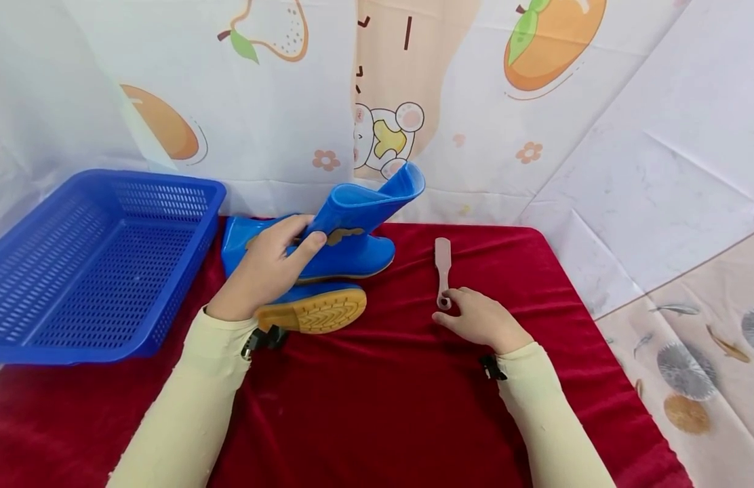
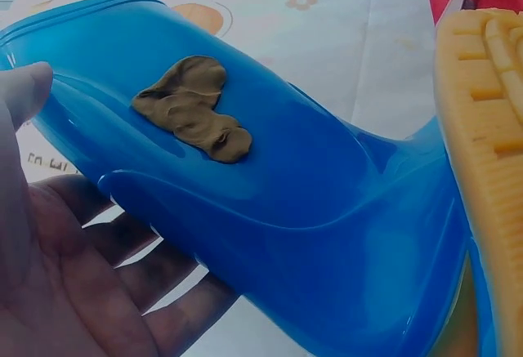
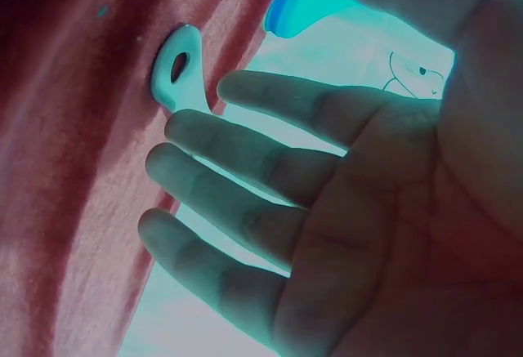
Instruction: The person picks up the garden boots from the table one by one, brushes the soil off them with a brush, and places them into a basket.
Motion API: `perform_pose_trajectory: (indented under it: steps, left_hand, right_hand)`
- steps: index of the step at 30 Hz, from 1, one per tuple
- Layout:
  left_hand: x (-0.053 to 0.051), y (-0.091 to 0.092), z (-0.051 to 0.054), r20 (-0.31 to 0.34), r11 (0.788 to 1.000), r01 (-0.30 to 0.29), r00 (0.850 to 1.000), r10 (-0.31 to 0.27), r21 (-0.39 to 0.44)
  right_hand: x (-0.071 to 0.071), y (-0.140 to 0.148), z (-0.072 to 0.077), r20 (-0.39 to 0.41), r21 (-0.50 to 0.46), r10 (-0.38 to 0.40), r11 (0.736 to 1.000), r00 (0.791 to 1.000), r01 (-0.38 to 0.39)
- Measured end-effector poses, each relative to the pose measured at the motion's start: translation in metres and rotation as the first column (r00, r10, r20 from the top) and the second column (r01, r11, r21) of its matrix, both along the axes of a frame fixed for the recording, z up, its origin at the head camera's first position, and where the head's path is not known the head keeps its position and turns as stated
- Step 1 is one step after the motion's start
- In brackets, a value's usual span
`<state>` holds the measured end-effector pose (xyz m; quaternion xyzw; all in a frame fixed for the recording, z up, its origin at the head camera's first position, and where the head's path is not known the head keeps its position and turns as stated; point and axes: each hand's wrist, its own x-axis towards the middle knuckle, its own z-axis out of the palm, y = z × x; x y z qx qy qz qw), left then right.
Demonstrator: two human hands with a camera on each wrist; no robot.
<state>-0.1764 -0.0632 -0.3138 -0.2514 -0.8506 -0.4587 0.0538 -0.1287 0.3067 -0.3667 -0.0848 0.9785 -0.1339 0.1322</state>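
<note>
A blue rubber boot (image 1: pixel 367 211) stands tilted near the back of the table, its opening up. My left hand (image 1: pixel 264 268) grips its shaft, thumb on one side and fingers on the other. A brown, mud-like patch (image 2: pixel 196 108) sticks to the shaft in the left wrist view. In front, a second blue boot lies on its side with its tan sole (image 1: pixel 316 310) showing. My right hand (image 1: pixel 483 320) is at the handle end of a pink brush (image 1: pixel 443 261) lying on the cloth. Its fingers are spread, and the right wrist view shows nothing in the palm.
A blue perforated plastic basket (image 1: pixel 196 271) stands on the left side of the table. Wrinkled red cloth (image 1: pixel 377 407) covers the tabletop. Behind hangs a white curtain (image 1: pixel 230 122) with fruit prints, close to the table's back edge.
</note>
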Motion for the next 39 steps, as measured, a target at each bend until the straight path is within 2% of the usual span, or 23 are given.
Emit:
perform_pose_trajectory:
  steps: [13,20,27,39]
  left_hand:
    - [0.0003,-0.0009,0.0019,0.074,1.0,0.008,0.997,-0.007,-0.019]
    - [0.0003,0.0016,0.0023,0.065,0.998,-0.062,0.996,0.06,0.03]
    - [-0.0019,0.0042,0.0009,0.075,0.986,-0.156,0.986,0.151,0.066]
    - [-0.0026,0.005,0.0001,0.141,0.985,-0.146,0.981,0.133,0.087]
  right_hand:
    - [0.0011,-0.0008,-0.001,0.021,-0.002,-0.001,1.0,1.0,0.001]
    - [0.0,-0.0005,-0.0033,0.025,-0.001,0.001,1.0,1.0,-0.001]
    - [-0.0007,-0.0006,-0.0032,0.013,0.0,0.001,1.0,1.0,-0.001]
    - [-0.0013,0.0018,-0.0033,0.012,-0.002,-0.002,1.0,1.0,0.002]
